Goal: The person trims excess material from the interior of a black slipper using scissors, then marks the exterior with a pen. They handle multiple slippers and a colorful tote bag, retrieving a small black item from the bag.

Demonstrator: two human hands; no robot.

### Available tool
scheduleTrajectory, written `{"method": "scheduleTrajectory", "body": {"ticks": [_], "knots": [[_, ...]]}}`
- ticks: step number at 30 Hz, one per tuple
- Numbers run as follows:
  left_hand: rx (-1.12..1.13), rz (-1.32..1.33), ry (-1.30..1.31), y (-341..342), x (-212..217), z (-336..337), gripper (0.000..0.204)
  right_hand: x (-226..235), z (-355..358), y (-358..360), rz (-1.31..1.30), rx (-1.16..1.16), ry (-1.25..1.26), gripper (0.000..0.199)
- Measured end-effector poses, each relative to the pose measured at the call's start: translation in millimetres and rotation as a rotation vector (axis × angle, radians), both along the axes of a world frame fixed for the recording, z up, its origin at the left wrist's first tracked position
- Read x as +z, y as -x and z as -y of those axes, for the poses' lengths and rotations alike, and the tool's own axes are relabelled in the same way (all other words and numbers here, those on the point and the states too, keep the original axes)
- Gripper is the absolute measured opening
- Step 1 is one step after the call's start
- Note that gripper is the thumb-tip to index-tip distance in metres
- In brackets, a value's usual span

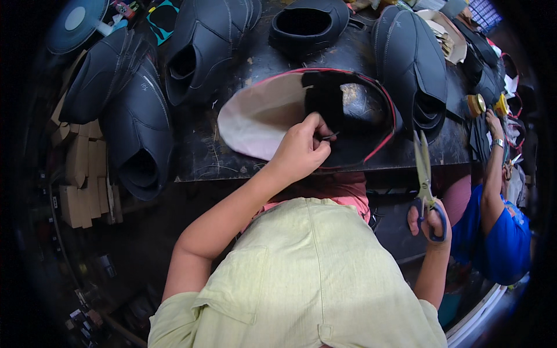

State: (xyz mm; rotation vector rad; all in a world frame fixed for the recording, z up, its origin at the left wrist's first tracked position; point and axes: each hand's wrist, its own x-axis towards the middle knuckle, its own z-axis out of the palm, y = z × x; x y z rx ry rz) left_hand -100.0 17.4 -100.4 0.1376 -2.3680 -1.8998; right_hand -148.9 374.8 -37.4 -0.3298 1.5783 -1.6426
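Note:
In front of me, on the dark table, lies an oval shoe upper [261, 116] with pale lining on its left, black material on its right and a red edge. My left hand [304, 145] is over its near side, fingers pinched together. A thin dark strip [330, 137] sticks out from these fingertips; whether it is loose or joined to the upper I cannot tell. Off the table's front edge, my right hand [435, 223] holds scissors [425, 174] by their blue handles. Their blades point away from me, slightly parted, beside a black shoe upper [412, 69].
More black shoe uppers [209, 40] line the far and left parts of the table [226, 159]. Cardboard pieces [84, 174] are stacked at left, below a fan [75, 20]. At right, a co-worker in blue [505, 243] reaches toward yellow-rimmed round items [477, 105].

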Motion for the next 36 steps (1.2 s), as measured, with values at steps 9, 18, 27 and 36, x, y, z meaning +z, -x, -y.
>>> {"method": "scheduleTrajectory", "body": {"ticks": [9,18,27,36], "knots": [[-0.099,-0.176,0.327,7,4,29,0.032,60,98,2,-1.284,0.362,-0.850,0.029],[0.013,0.064,-0.148,13,-10,41,0.016,73,127,21,-1.491,0.549,-0.928,0.034],[-0.048,-0.072,-0.084,13,-17,46,0.016,50,142,34,-1.508,0.656,-0.904,0.035],[-0.056,-0.097,-0.120,12,-19,45,0.014,41,138,40,-1.519,0.673,-0.941,0.034]]}}
